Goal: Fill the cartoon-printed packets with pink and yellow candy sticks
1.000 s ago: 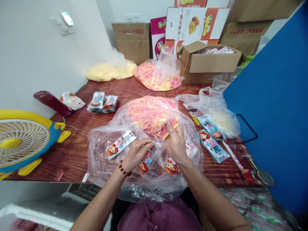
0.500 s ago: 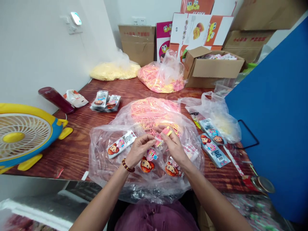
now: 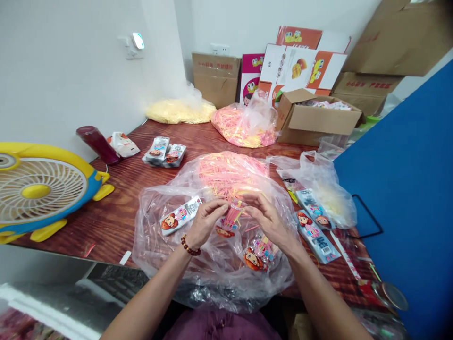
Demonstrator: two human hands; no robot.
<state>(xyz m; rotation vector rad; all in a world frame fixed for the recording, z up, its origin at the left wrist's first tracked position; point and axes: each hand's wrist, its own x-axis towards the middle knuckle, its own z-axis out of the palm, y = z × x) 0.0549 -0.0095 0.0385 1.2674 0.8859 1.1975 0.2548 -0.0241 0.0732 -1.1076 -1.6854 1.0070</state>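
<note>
Centrally, we see our left hand (image 3: 207, 223) pinching the printed packet (image 3: 225, 231) of pinkish sticks (image 3: 233, 213); our right hand (image 3: 268, 220) curves alongside, thumb and fingers parted, any contact unclear. At frame left, the fan (image 3: 35, 191) is cropped.

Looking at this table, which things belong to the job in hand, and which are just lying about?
Likely the job: pouch at the left hand's fingertips, pink and yellow sticks, clear bag around them, flat pouches.

Probably just lying about: fan, bottle, white packet.
</note>
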